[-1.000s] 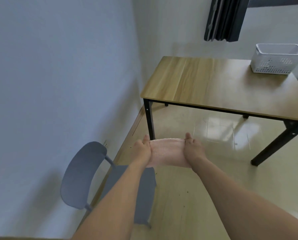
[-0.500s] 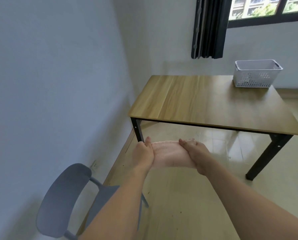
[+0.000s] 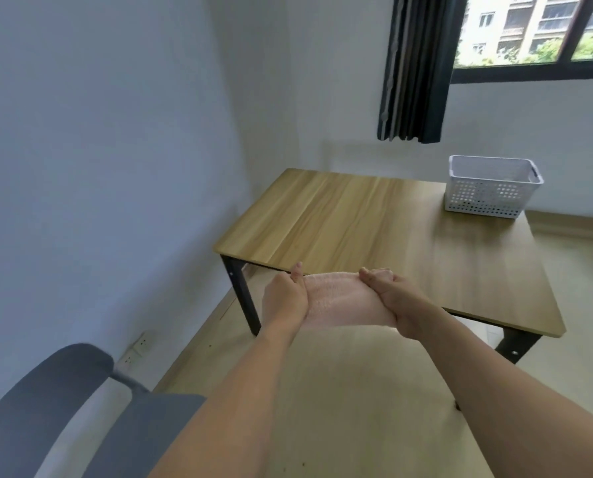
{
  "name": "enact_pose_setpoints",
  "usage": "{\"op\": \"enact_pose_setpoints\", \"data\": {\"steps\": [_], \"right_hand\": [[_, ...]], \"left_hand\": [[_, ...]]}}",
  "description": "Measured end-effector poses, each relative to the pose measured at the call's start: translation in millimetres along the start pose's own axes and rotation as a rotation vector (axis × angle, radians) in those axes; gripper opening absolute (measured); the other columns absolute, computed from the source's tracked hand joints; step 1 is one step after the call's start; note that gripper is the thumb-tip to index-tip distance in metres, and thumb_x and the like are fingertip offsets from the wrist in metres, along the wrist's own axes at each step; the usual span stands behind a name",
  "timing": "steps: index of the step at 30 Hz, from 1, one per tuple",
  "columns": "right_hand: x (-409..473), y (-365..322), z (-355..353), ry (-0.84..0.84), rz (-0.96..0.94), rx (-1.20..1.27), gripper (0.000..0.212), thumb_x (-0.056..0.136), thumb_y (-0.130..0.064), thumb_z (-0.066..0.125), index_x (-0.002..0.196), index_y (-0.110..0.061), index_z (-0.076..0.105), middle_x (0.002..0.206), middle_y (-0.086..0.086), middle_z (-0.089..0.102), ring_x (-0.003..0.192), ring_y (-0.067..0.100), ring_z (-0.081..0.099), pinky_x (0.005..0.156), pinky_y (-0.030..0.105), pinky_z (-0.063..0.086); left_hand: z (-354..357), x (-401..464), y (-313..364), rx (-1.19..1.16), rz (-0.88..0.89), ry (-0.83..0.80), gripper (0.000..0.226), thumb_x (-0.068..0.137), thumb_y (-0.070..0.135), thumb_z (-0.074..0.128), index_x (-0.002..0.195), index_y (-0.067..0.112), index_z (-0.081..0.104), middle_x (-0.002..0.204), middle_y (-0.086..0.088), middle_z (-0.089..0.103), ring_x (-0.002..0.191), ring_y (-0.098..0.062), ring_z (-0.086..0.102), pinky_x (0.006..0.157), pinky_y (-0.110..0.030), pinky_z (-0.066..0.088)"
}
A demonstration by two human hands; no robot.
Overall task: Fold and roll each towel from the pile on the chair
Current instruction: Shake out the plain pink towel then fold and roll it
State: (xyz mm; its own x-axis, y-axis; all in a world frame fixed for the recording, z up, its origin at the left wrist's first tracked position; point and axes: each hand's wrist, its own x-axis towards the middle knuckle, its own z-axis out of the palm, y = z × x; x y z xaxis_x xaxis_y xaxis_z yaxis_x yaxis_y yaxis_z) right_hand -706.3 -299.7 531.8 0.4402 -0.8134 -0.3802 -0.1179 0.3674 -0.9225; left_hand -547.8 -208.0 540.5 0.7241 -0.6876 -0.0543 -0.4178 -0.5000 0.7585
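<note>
A pale pink towel (image 3: pixel 340 301) is stretched in the air between my two hands, just in front of the near edge of the wooden table (image 3: pixel 374 222). My left hand (image 3: pixel 284 298) grips its left end with the thumb up. My right hand (image 3: pixel 395 298) grips its right end, fingers curled over the top edge. The towel hangs down a short way below my hands. The grey chair (image 3: pixel 64 412) stands at the lower left; the part of its seat that shows carries no towels.
A white perforated basket (image 3: pixel 491 188) stands at the table's far right corner. A black table leg (image 3: pixel 243 298) is just left of my left hand. The wall runs along the left, with a dark curtain (image 3: pixel 416 67) and a window behind the table.
The view has lifted and turned from the chair toward the table. My hands, still holding the towel, have come up to the table's near edge.
</note>
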Motion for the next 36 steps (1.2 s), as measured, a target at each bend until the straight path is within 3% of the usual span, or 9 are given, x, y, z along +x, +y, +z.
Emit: {"op": "enact_pose_setpoints", "data": {"steps": [3,7,14,18,20,23,31,36], "right_hand": [[22.6,-12.6,-50.0,0.048,-0.028,0.028,0.019,0.086,-0.035,0.068,0.084,-0.017,0.062,0.085,0.004,0.065,0.074,0.02,0.061,0.065,0.031,0.049],[53.9,-35.4,-136.7,0.072,-0.058,0.013,0.018,0.086,-0.032,0.069,0.086,-0.015,0.064,0.091,0.011,0.066,0.08,0.026,0.063,0.079,0.041,0.053],[104.6,-66.4,-266.3,-0.014,-0.018,-0.076,0.031,0.086,-0.037,0.067,0.101,-0.011,0.066,0.096,0.009,0.068,0.085,0.024,0.065,0.085,0.038,0.054],[131.0,-80.3,-306.2,-0.06,-0.004,-0.075,0.035,0.085,-0.04,0.068,0.105,-0.011,0.067,0.1,0.008,0.07,0.094,0.025,0.066,0.09,0.039,0.054],[145.9,-90.4,-322.1,-0.054,-0.031,-0.067,0.035,0.084,-0.041,0.068,0.102,-0.012,0.068,0.102,0.009,0.071,0.097,0.026,0.067,0.091,0.041,0.053],[168.0,-102.6,-347.2,-0.05,-0.069,-0.069,0.036,0.084,-0.043,0.068,0.101,-0.011,0.069,0.101,0.008,0.071,0.095,0.025,0.067,0.087,0.039,0.054],[238.1,-131.2,-443.9,-0.151,-0.035,-0.067,0.031,0.087,-0.039,0.066,0.098,-0.01,0.069,0.098,0.01,0.071,0.09,0.024,0.066,0.08,0.036,0.054],[289.3,-163.8,-512.7,-0.205,-0.013,-0.147,0.032,0.086,-0.039,0.066,0.096,-0.009,0.068,0.097,0.013,0.07,0.089,0.027,0.066,0.072,0.035,0.054]], "left_hand": [[48.0,19.4,35.8,0.003,0.06,-0.02,0.059,0.1,0.05,0.027,0.098,0.003,0.063,0.095,-0.011,0.066,0.09,-0.029,0.062,0.072,-0.032,0.04],[122.4,29.7,96.5,0.019,0.096,-0.026,0.061,0.1,0.05,0.028,0.101,0.0,0.063,0.101,-0.017,0.068,0.097,-0.034,0.062,0.08,-0.037,0.048],[225.4,22.9,183.9,0.037,-0.006,0.025,0.063,0.1,0.052,0.028,0.11,0.001,0.064,0.109,-0.018,0.067,0.101,-0.034,0.063,0.081,-0.036,0.047],[255.1,31.9,211.4,-0.047,-0.072,0.022,0.064,0.097,0.056,0.031,0.101,0.001,0.063,0.097,-0.018,0.067,0.094,-0.034,0.063,0.07,-0.034,0.042],[266.3,41.6,225.8,-0.118,-0.086,0.003,0.06,0.096,0.058,0.033,0.084,0.005,0.06,0.079,-0.014,0.062,0.077,-0.03,0.06,0.062,-0.032,0.036],[288.4,55.7,245.7,-0.208,-0.07,-0.007,0.053,0.095,0.058,0.036,0.063,0.016,0.04,0.058,0.002,0.041,0.053,-0.016,0.04,0.052,-0.03,0.029],[376.4,86.1,309.3,-0.362,-0.077,0.015,0.053,0.092,0.059,0.044,0.06,0.018,0.035,0.054,0.004,0.034,0.05,-0.014,0.032,0.052,-0.029,0.027],[440.6,101.5,352.8,-0.452,-0.188,0.001,0.056,0.082,0.069,0.05,0.079,0.014,0.054,0.07,-0.004,0.049,0.066,-0.018,0.046,0.064,-0.032,0.038]]}}
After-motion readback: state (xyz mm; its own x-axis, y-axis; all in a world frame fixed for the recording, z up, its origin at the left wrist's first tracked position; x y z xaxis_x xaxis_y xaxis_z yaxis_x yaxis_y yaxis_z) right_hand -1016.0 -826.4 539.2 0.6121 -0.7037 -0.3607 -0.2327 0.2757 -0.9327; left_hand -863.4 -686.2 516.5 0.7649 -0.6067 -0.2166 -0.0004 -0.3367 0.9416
